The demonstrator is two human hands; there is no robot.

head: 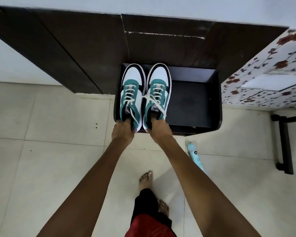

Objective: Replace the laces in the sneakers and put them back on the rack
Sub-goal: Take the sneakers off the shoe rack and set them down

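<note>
**Relaced sneakers go to the rack**

A person stands barefoot on the tiled floor (58, 151) with a green-and-white sneaker in each hand, at the open compartment of the dark rack (191, 100). The left hand (122, 130) grips the left sneaker (132, 86) by the heel collar, its fingers (125, 122) curled down inside the opening. The right hand (158, 130) holds the right sneaker (158, 86) the same way. The shoes sit side by side at the compartment's left end, toes pointing inward. Their white laces (130, 93) are threaded, with a loose end trailing over the right shoe's side. Whether the soles touch the rack cannot be told. The task looks nearly done. What remains is to set both heels down level, slide the pair in past the front edge, tuck in the trailing lace, then let go.
</note>
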